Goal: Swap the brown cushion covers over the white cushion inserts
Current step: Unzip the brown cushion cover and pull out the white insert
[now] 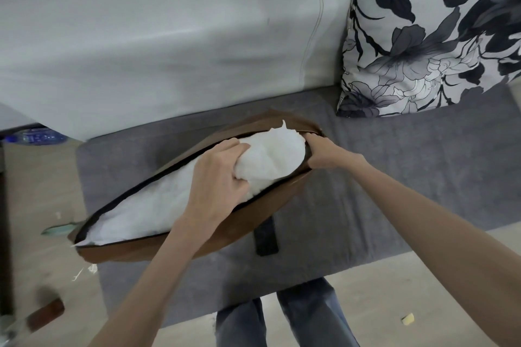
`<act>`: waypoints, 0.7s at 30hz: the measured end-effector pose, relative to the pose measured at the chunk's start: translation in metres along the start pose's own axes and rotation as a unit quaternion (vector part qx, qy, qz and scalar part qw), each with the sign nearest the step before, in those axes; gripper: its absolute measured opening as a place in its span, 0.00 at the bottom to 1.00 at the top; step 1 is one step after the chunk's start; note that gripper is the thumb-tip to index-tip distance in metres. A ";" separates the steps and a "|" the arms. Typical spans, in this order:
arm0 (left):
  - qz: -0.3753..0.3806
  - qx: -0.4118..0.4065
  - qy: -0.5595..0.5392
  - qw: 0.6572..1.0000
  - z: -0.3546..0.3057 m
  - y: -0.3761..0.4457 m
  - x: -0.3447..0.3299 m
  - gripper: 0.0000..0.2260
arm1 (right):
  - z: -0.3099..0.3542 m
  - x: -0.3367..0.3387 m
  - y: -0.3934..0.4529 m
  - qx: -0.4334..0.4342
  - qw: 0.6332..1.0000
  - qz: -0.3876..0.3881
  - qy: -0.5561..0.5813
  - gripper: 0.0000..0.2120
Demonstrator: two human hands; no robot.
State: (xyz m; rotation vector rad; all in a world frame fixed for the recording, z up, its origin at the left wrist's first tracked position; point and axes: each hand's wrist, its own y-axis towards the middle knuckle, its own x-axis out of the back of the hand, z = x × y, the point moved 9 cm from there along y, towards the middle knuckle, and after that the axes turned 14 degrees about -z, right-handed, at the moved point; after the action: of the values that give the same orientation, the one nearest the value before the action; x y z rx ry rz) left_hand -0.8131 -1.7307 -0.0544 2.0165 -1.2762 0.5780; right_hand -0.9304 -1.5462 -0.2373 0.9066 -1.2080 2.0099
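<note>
Grey sofa seat (394, 177) fills my view, with a pale backrest (169, 36) behind it and a cushion printed with black and grey flowers (428, 45) leaning upright at the seat's back right. Across the seat's left half lies the brown cushion cover (225, 236), its zip mouth gaping upward and its left end hanging just past the seat's left edge. Inside it sits the white cushion insert (158, 205), mostly bedded in the cover, with its right end bulging up out of the opening. My left hand (217, 180) lies on top of that bulge, its fingers curled deep into the white stuffing and gripping a handful. My right hand (320, 153) is just beside the bulge at the cover's right end, its fingers pinching the brown edge of the opening there. A flat black object (266, 236) pokes out from under the cover near the seat's front edge. My jeans (304, 315) show below.
</note>
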 end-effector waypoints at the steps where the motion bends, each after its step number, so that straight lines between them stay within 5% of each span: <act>1: -0.011 0.001 -0.015 1.000 -0.001 -0.002 0.011 0.12 | -0.005 -0.001 -0.001 -0.010 1.000 0.010 0.004 0.33; 5: -0.044 0.005 -0.053 0.998 0.006 -0.008 0.044 0.13 | -0.017 -0.002 -0.006 -0.032 0.999 0.039 0.005 0.36; 9: -0.114 0.167 -0.083 0.976 0.068 -0.014 0.056 0.12 | 0.014 -0.020 -0.014 0.023 0.999 0.014 -0.025 0.35; 12: -0.082 0.249 -0.123 0.957 0.102 -0.027 0.051 0.08 | 0.034 -0.034 -0.018 0.063 0.998 -0.002 -0.005 0.35; 15: -0.047 0.265 -0.132 0.954 0.107 -0.024 0.051 0.17 | 0.038 -0.033 -0.017 0.072 0.996 -0.043 -0.009 0.32; 17: -0.008 0.220 -0.077 0.972 0.095 -0.013 0.048 0.18 | 0.047 -0.032 -0.016 0.089 0.993 -0.076 -0.021 0.33; 21: 0.039 -0.078 0.141 0.986 0.013 0.010 0.033 0.35 | 0.076 -0.034 -0.015 0.124 0.986 -0.106 -0.035 0.36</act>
State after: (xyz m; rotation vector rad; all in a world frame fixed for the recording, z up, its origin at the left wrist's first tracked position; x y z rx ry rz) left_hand -0.8082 -1.7640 -0.0379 1.6937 -1.1921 0.7470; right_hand -0.8811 -1.6143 -0.2315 1.1821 -0.8672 1.9957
